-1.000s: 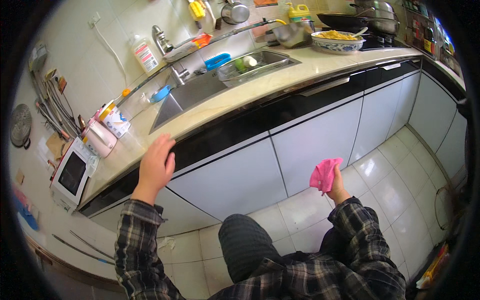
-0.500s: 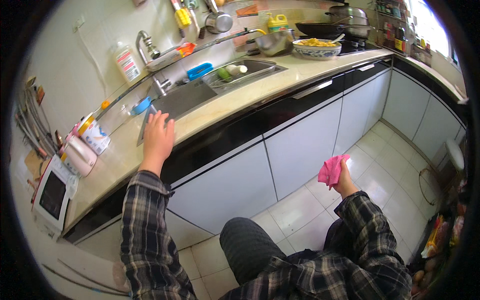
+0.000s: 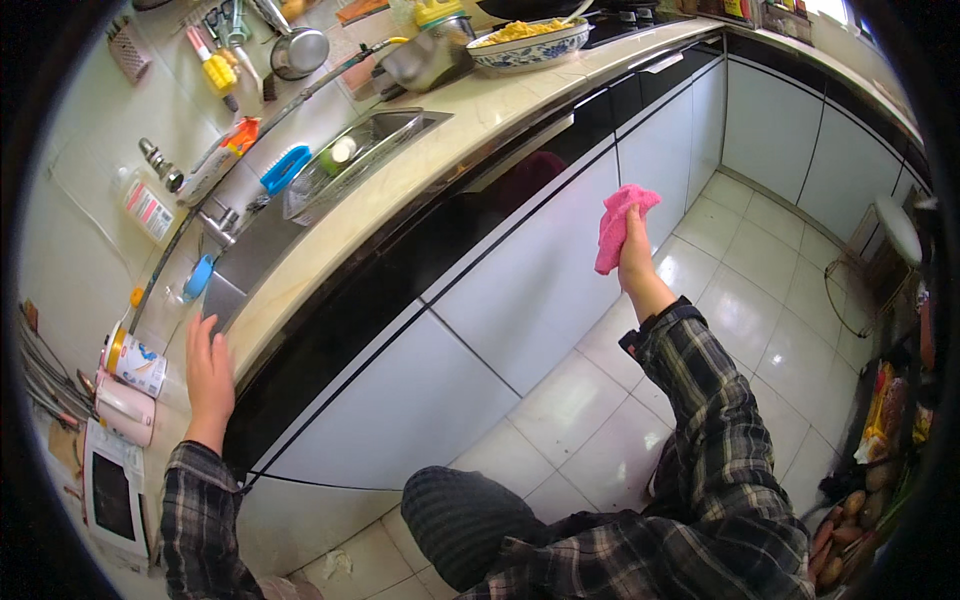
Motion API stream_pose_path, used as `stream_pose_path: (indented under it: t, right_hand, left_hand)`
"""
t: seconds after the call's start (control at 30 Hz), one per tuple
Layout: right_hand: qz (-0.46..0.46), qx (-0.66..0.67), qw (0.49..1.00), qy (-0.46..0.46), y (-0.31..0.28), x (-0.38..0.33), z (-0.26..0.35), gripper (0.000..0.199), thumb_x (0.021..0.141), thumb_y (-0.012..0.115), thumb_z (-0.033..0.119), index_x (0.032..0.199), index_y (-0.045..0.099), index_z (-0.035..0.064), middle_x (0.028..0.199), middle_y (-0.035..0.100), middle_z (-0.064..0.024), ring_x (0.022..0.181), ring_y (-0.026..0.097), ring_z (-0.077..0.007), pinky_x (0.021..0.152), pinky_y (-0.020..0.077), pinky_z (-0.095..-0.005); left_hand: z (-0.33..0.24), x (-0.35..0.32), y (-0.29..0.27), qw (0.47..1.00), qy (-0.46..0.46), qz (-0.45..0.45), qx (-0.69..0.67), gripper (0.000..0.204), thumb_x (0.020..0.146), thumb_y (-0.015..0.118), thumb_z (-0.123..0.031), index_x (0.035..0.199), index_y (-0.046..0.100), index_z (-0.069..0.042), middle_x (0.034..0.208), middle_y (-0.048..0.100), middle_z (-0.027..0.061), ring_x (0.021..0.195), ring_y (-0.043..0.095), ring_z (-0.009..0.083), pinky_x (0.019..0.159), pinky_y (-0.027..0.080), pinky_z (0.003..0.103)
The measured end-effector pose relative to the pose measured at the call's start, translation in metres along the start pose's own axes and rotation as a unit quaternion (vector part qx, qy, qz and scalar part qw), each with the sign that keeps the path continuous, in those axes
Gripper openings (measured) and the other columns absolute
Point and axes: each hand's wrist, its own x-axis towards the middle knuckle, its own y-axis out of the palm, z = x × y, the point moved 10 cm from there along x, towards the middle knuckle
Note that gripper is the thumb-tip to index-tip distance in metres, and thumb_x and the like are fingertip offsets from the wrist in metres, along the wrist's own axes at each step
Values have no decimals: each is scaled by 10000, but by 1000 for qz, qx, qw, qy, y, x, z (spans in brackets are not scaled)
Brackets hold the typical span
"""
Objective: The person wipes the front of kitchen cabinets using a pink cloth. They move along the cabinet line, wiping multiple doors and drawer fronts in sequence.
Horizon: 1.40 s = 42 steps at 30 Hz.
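Observation:
A crumpled pink cloth point(image 3: 618, 222) is gripped in my right hand point(image 3: 637, 258), held up in front of the white cabinet doors point(image 3: 530, 270). Beside the sink's near left corner, my left hand point(image 3: 209, 375) rests at the counter edge with its fingers stretched out and nothing in them. The sink point(image 3: 245, 262) lies just beyond that hand. In its far basin sits a wire drainer point(image 3: 352, 160) with a green-and-white vegetable point(image 3: 340, 152). A glossy black band point(image 3: 400, 265) runs under the countertop point(image 3: 335, 240), between my two hands.
A blue-and-white bowl of yellow food point(image 3: 530, 48) and a steel basin point(image 3: 428, 62) stand farther along the counter. At the left are a pink kettle point(image 3: 125, 408), a can point(image 3: 138, 365) and a white microwave point(image 3: 115, 495). Vegetables and packets point(image 3: 855, 510) sit at the lower right.
The view has turned to the right. My right hand has risen with the pink cloth, reaching forward toward the cabinet front. My left hand stays at the counter edge, fingers outstretched.

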Motion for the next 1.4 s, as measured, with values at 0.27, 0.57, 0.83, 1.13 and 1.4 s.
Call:
stream_pose_path:
  t: [0.27, 0.57, 0.83, 1.13, 1.4]
  right_hand:
    - [1, -24, 993, -113, 12, 49, 20, 563, 1023, 394, 463, 1454, 338, 105, 1370, 460, -56, 1229, 414, -172, 1064, 306, -330]
    - [25, -213, 920, -329, 74, 47, 2, 669, 988, 500, 354, 1495, 233, 8, 1566, 226, -152, 1445, 192, -309, 1173, 122, -389]
    - [306, -403, 675, -537, 197, -119, -6, 623, 738, 662, 465, 1343, 521, 423, 1517, 350, -55, 1433, 230, -389, 1159, 72, -623]
    - [122, -460, 684, -553, 141, -33, 8, 483, 764, 649, 365, 1241, 590, 307, 1396, 461, -77, 1341, 381, -327, 1147, 208, -587]
    - [-47, -245, 906, -341, 38, 91, 30, 513, 961, 507, 320, 1400, 439, 64, 1479, 347, -217, 1388, 279, -401, 1146, 175, -496]
  left_hand:
    - [0, -2, -8, 999, -32, 18, -28, 327, 988, 420, -162, 1274, 504, -28, 1454, 413, 201, 1403, 301, 363, 1143, 240, 414]
    - [1, -1, -13, 998, -61, 18, -25, 329, 968, 425, -138, 1271, 505, -38, 1452, 426, 185, 1409, 293, 361, 1145, 232, 428]
    - [5, -3, -11, 997, -71, 33, -23, 317, 946, 415, -96, 1239, 521, -35, 1435, 447, 182, 1405, 303, 349, 1147, 221, 417]
    - [7, 0, -5, 995, -55, 73, -40, 334, 945, 378, -65, 1248, 512, -24, 1461, 416, 199, 1429, 262, 346, 1165, 172, 425]
    - [16, -1, -10, 994, -75, 69, -39, 321, 950, 383, -77, 1238, 519, -39, 1479, 397, 201, 1436, 251, 349, 1168, 160, 423]
